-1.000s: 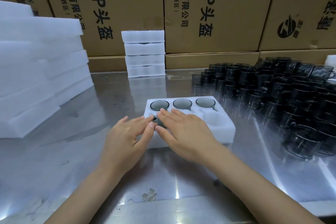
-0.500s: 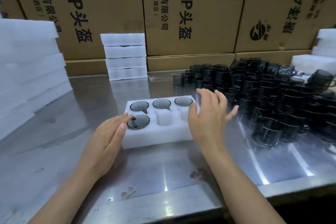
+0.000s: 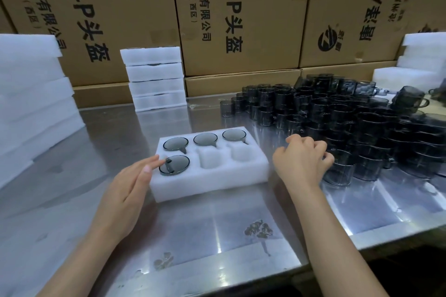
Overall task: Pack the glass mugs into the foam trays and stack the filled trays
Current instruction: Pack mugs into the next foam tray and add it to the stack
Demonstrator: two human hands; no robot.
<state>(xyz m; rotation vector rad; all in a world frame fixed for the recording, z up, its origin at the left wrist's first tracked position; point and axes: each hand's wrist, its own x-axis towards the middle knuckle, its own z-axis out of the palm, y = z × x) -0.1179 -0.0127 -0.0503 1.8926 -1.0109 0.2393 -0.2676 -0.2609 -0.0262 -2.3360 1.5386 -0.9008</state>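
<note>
A white foam tray point(image 3: 217, 182) lies mid-table with mugs in its three back pockets and one mug point(image 3: 175, 164) in the front left pocket. The other two front pockets point(image 3: 210, 160) are empty. My left hand point(image 3: 125, 190) rests flat and open against the tray's left end, fingertips beside that mug's handle. My right hand point(image 3: 301, 164) is to the right of the tray, fingers curled over the rim of the nearest loose smoky glass mug point(image 3: 339, 172), which stands on the table. Whether the fingers grip it is hidden.
A dense crowd of loose glass mugs point(image 3: 350, 116) fills the right of the steel table point(image 3: 217, 231). Filled trays point(image 3: 155, 78) are stacked at the back centre. Foam stacks stand at the far left point(image 3: 31, 94) and far right point(image 3: 415, 67). Cardboard boxes point(image 3: 241, 14) wall the back.
My right hand left the tray, swung right to the loose mugs and curled its fingers at the nearest one. My left hand stayed at the tray's left end.
</note>
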